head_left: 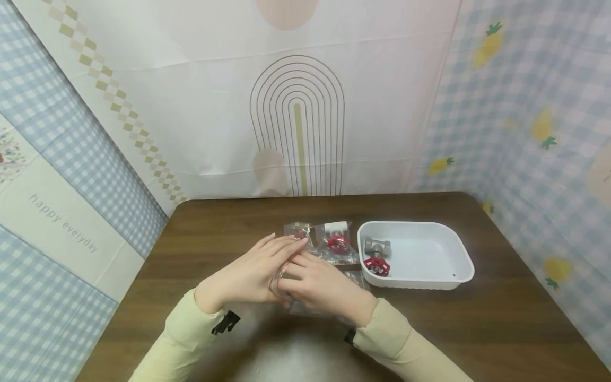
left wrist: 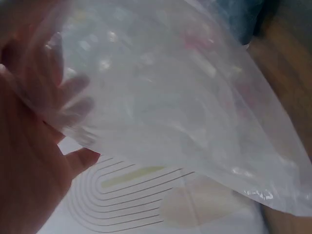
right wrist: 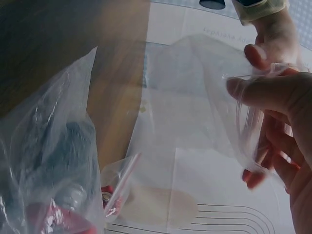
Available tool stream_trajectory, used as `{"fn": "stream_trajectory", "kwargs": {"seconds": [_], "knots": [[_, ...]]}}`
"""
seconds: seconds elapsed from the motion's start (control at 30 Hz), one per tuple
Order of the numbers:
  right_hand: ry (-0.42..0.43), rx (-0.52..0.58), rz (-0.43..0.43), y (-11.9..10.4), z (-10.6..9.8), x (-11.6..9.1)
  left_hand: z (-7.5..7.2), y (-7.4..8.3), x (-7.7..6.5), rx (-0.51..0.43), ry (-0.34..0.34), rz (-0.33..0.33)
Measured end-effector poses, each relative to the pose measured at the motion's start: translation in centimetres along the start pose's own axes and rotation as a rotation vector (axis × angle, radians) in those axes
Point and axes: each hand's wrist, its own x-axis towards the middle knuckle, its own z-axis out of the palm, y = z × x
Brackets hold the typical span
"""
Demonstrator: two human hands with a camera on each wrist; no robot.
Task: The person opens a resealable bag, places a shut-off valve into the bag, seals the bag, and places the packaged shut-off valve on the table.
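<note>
Both hands are on a clear plastic bag (left wrist: 161,107), which looks thin and empty. My right hand (head_left: 315,281) pinches the bag's edge, its thumb (right wrist: 263,92) on one side and fingers on the other. Across from it, my left hand (head_left: 248,270) holds the same mouth; some of its fingers show through the plastic in the left wrist view. From the head, the left hand overlaps the right one and hides most of the bag. Just beyond the hands lie a bagged white valve with a red handwheel (head_left: 338,244) and a smaller bagged red-handled valve (head_left: 300,232).
A white tray (head_left: 425,284) stands to the right on the brown wooden table (head_left: 219,228). Inside its left end is a grey metal valve with a red handwheel (head_left: 377,259). Another clear bag (head_left: 355,277) lies partly under the right forearm. Patterned cloth hangs behind and at both sides.
</note>
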Motion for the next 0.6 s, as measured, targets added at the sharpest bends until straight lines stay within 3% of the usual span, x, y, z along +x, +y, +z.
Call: {"fn": "stream_trajectory", "kwargs": {"seconds": [0.17,0.3,0.43,0.6], "knots": [[0.014,-0.004,-0.029,0.3,-0.8,-0.1,0.1,-0.6,-0.4,-0.06,0.06,-0.031],[0.08,0.023,0.046,1.4,-2.0,-0.6,-0.4,-1.6,-1.2,-0.057,0.145,-0.094],[0.143,0.044,0.241,4.1,-3.9,-3.0,-0.8,-2.7,-2.1,-0.055,0.203,-0.151],[0.126,-0.015,0.578,7.8,-6.5,-9.5,-1.0,-3.4,-3.5,-0.06,0.229,-0.215]]}}
